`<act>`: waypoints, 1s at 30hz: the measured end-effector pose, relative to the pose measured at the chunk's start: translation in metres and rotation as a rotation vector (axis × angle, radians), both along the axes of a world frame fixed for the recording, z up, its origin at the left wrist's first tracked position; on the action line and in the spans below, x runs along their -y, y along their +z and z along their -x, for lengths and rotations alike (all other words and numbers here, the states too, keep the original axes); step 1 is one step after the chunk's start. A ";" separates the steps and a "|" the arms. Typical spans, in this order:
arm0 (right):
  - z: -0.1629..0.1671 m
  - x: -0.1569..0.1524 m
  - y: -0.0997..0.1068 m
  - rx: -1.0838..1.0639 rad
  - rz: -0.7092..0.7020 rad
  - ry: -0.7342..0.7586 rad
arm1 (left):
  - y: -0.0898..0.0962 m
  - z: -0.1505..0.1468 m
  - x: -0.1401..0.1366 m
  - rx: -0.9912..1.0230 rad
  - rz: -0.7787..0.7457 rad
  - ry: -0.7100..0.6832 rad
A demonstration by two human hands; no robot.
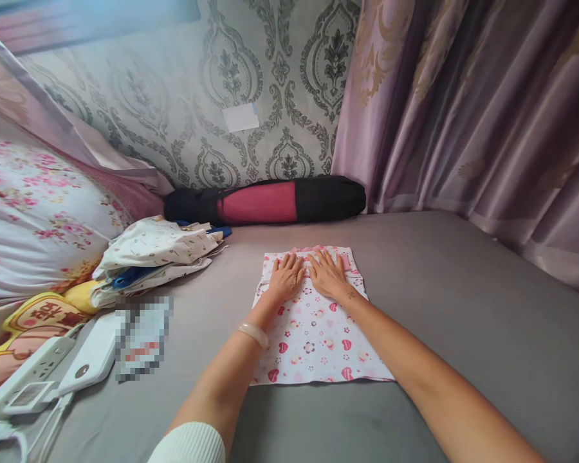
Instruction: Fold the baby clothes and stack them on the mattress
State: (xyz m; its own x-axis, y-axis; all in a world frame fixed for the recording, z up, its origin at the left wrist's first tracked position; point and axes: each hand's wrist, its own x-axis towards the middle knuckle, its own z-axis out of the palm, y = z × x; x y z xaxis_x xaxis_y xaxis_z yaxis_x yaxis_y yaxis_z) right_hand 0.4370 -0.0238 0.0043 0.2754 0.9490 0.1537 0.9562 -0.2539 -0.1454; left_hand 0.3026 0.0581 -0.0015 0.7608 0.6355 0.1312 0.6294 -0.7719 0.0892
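Note:
A folded piece of white cloth [313,334] printed with pink hearts and flowers lies flat on the grey bed sheet. Its far end is folded over, with a pink edge showing. My left hand [287,276] rests palm down on that far part, fingers stretched forward. Beside it, a little to the right, my right hand [327,273] presses flat on the same fold with fingers spread. Neither hand grips the cloth. The fabric under both palms is hidden.
To the left lie a pile of folded clothes [154,254], a white power bank [94,350], a power strip [29,379] with cables, and a blurred-out packet [145,337]. A black and red long bag [265,200] lies along the wall; curtains [444,116] hang at right.

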 end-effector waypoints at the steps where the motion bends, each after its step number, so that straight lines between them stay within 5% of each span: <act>1: 0.001 0.000 -0.002 0.009 -0.005 -0.002 | -0.003 -0.001 0.000 0.003 0.002 0.003; 12: -0.007 0.007 0.005 -0.076 0.113 0.063 | 0.002 0.006 0.006 -0.021 0.023 0.017; 22: -0.030 0.118 0.015 -0.094 0.131 0.292 | 0.017 0.084 0.049 -0.041 0.057 -0.154; 30: -0.012 0.166 0.028 -0.143 0.049 0.450 | 0.044 0.111 0.106 0.062 0.268 -0.448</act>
State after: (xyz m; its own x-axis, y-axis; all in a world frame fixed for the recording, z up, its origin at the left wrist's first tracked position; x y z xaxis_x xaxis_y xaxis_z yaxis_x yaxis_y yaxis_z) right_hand 0.4491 -0.1896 0.0326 -0.1492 0.9841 0.0965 0.9442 0.1708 -0.2816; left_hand 0.1916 -0.0480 0.0421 0.9615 0.2675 0.0624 0.2304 -0.9092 0.3468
